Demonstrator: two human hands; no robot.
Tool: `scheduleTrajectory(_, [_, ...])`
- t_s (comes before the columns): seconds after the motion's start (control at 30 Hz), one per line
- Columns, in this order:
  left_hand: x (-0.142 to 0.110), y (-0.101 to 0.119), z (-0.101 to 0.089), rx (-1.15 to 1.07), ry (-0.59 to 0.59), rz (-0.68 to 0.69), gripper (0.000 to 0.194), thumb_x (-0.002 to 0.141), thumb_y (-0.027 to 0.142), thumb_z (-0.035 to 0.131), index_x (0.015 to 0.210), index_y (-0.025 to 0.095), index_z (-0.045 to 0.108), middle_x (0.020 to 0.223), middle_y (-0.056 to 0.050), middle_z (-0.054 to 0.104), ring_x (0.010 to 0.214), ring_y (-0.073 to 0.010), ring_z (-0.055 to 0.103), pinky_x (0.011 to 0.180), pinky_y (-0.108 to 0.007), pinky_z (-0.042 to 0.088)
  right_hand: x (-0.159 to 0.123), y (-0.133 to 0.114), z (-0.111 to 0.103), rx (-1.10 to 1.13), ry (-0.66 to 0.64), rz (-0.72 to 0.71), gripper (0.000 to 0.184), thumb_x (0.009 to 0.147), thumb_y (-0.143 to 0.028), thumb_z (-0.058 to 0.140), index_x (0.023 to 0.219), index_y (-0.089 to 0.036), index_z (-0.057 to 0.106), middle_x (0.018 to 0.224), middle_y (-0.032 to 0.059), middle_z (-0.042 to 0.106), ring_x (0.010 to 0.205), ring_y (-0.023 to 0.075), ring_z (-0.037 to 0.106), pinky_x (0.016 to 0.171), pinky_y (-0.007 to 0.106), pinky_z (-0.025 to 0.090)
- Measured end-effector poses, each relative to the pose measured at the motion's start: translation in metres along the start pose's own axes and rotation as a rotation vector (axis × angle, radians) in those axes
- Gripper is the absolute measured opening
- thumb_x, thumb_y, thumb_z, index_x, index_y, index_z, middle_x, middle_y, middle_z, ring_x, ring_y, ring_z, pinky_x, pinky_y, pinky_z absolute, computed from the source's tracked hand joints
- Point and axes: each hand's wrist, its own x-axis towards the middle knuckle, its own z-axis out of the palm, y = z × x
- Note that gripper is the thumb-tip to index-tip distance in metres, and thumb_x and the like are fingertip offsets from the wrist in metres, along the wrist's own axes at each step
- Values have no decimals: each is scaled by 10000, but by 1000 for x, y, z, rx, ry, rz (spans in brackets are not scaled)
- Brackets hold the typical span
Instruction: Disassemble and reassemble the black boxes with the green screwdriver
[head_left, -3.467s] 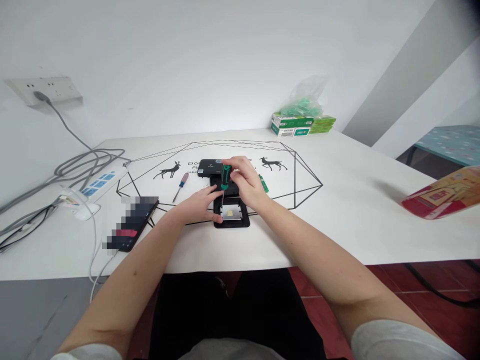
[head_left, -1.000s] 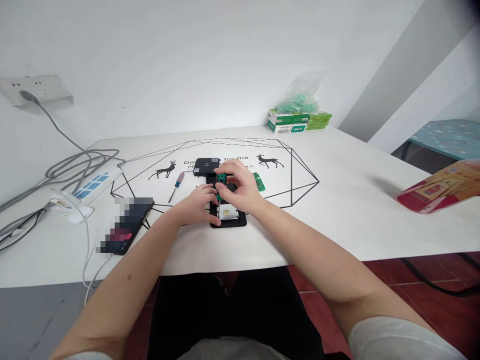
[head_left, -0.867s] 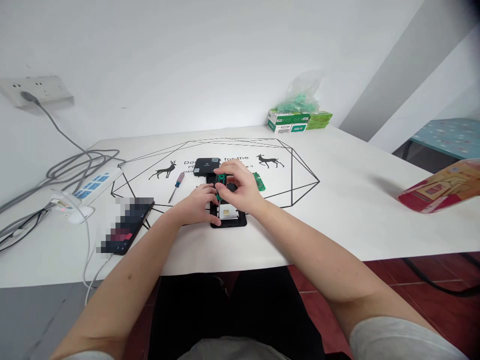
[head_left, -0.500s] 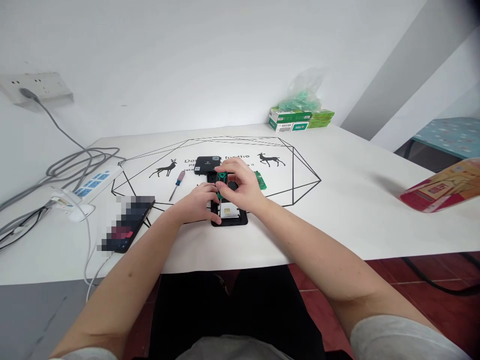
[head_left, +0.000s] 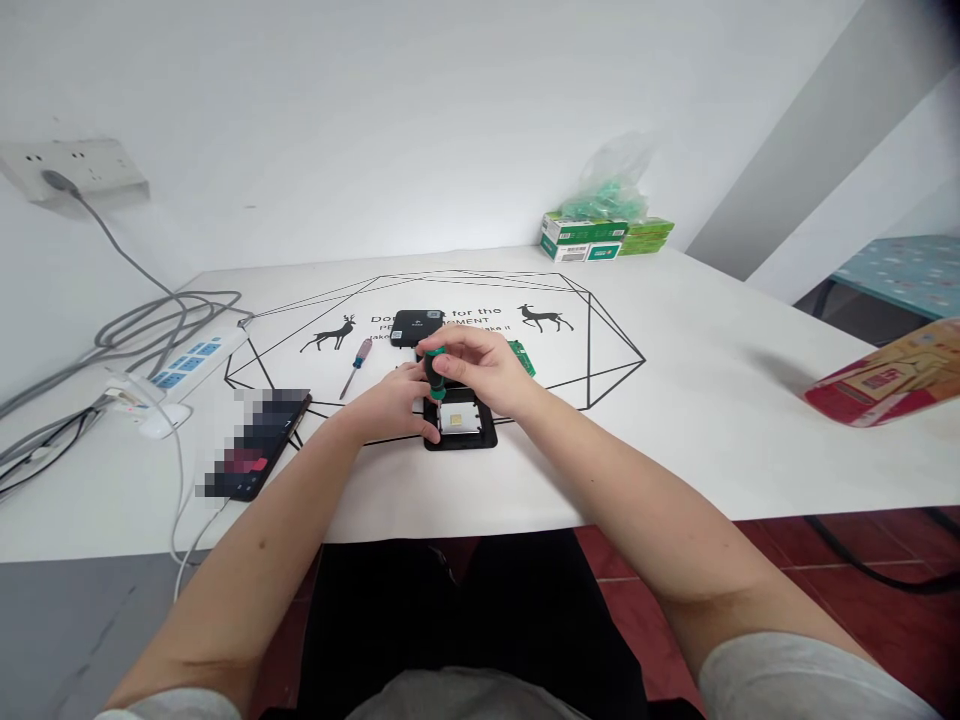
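Observation:
My right hand (head_left: 484, 368) grips a green-and-black screwdriver (head_left: 435, 375) by its handle, thumb and fingers wrapped around it. The screwdriver stands nearly upright, its tip pointing down at the left side of a black plastic casing (head_left: 489, 432). Inside the casing lies a silver metal plate (head_left: 466, 420) with a pale yellowish square on it. My left hand (head_left: 397, 402) holds the casing's left edge, its thumb low and its fingers beside the screwdriver. Behind the hands is a black cover (head_left: 412, 326) with small labels. A green circuit board (head_left: 521, 357) shows partly past my right hand.
A small screwdriver (head_left: 355, 368) lies left of the hands. A phone (head_left: 259, 455) with a cable, a power strip (head_left: 196, 362) and looped grey cords occupy the left. Green boxes (head_left: 585, 230) under a plastic bag stand at the back; a red-and-yellow package (head_left: 885, 385) sits right.
The screwdriver has become more upright, and its handle has shifted slightly left with my right hand. More of the silver plate shows. My left hand stays at the casing.

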Motion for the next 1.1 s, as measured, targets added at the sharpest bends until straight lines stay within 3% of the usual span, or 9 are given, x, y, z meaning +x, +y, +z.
scheduleTrajectory(0.17, [0, 4, -2, 34, -10, 6, 447, 746, 393, 1010, 1083, 209, 781, 1414, -91, 655, 1413, -428, 548, 1188, -574, 524, -2, -7, 0, 219, -102, 165, 398, 967, -558, 782, 1251, -281, 747, 1239, 76, 782, 1099, 227, 778, 742, 309, 667])
scheduleTrajectory(0.33, [0, -6, 2, 26, 0, 53, 432, 739, 438, 1021, 1052, 238, 798, 1411, -97, 680, 1445, -428, 512, 1240, -611, 466, 1, -3, -2, 67, 32, 94, 394, 932, -624, 784, 1139, -289, 790, 1209, 54, 715, 960, 185, 707, 708, 318, 638])
scheduleTrajectory(0.43, [-1, -11, 3, 11, 3, 47, 454, 724, 524, 1017, 1043, 264, 823, 1449, -108, 670, 1461, -429, 509, 1252, -636, 448, 4, 1, -4, -16, 108, 43, 439, 898, -671, 801, 1076, -271, 770, 1074, 33, 695, 877, 163, 652, 728, 319, 614])
scheduleTrajectory(0.6, [-2, -10, 3, -4, 6, 24, 463, 707, 576, 1009, 1031, 288, 848, 1491, -93, 660, 1464, -426, 515, 1248, -621, 460, 5, 4, -6, -22, 164, -2, 397, 790, -507, 940, 1026, -256, 742, 995, 14, 723, 907, 167, 670, 809, 332, 607])
scheduleTrajectory(0.73, [-2, -8, 1, 11, 4, 36, 461, 731, 571, 1000, 1073, 299, 852, 1496, -92, 665, 1472, -417, 509, 1273, -626, 430, 2, 0, -5, 116, 120, 54, 312, 881, -379, 793, 1172, -276, 753, 1042, 30, 781, 958, 200, 733, 876, 404, 635])
scheduleTrajectory(0.87, [-2, -8, 1, 24, 0, 23, 440, 743, 545, 1002, 1079, 301, 857, 1498, -92, 668, 1483, -426, 502, 1271, -628, 433, 2, -2, -4, 131, 110, 87, 210, 917, -322, 665, 1079, -245, 776, 1173, 79, 791, 1109, 246, 736, 951, 464, 635])
scheduleTrajectory(0.93, [-1, -8, 1, 29, -3, 16, 444, 740, 534, 1007, 1086, 300, 856, 1478, -98, 670, 1462, -419, 521, 1259, -620, 446, 2, -1, -5, 68, 135, 48, 169, 922, -309, 661, 1015, -252, 790, 1221, 71, 754, 1120, 231, 712, 954, 445, 626])
scheduleTrajectory(1.1, [-2, -9, 0, 34, -9, 10, 468, 740, 546, 1005, 1099, 289, 851, 1467, -110, 663, 1437, -416, 539, 1247, -609, 456, 4, 0, -7, 8, 174, -19, 105, 937, -332, 708, 939, -265, 789, 1113, 42, 701, 993, 186, 685, 866, 382, 617])
